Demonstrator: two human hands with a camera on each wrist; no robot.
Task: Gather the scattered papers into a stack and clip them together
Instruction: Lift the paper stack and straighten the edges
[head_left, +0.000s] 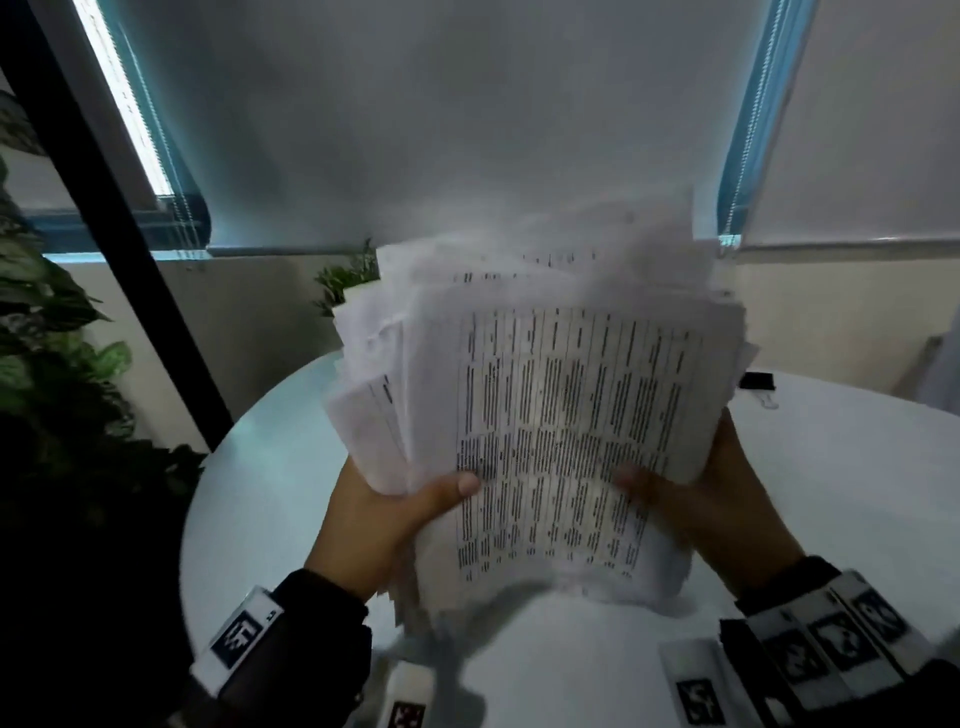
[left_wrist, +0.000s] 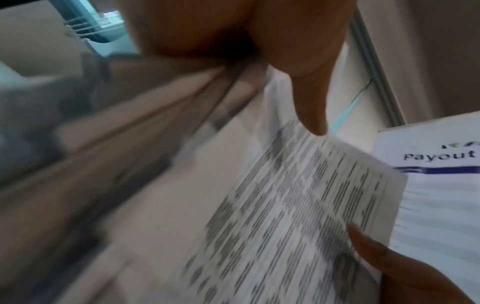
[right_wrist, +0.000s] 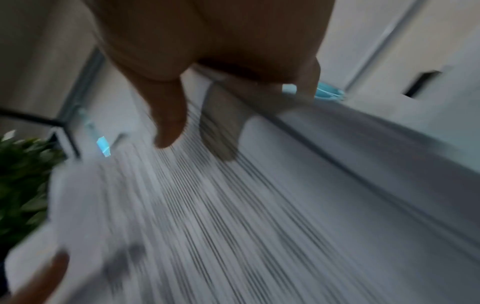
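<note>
Clearly the papers (head_left: 561, 415), held upright at the centre of the head view above the white surface (head_left: 831, 493), are a thick, floppy, uneven sheaf; loose sheets could slide, so the lower side edges look the best hold. The left hand (head_left: 384, 525) and right hand (head_left: 711, 499) each grip there, thumbs across the front. A binder clip (head_left: 757, 382) lies at the right.

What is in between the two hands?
The messy stack of white printed papers, gripped by the left hand and right hand at its lower edges; the head view shows it.
</note>
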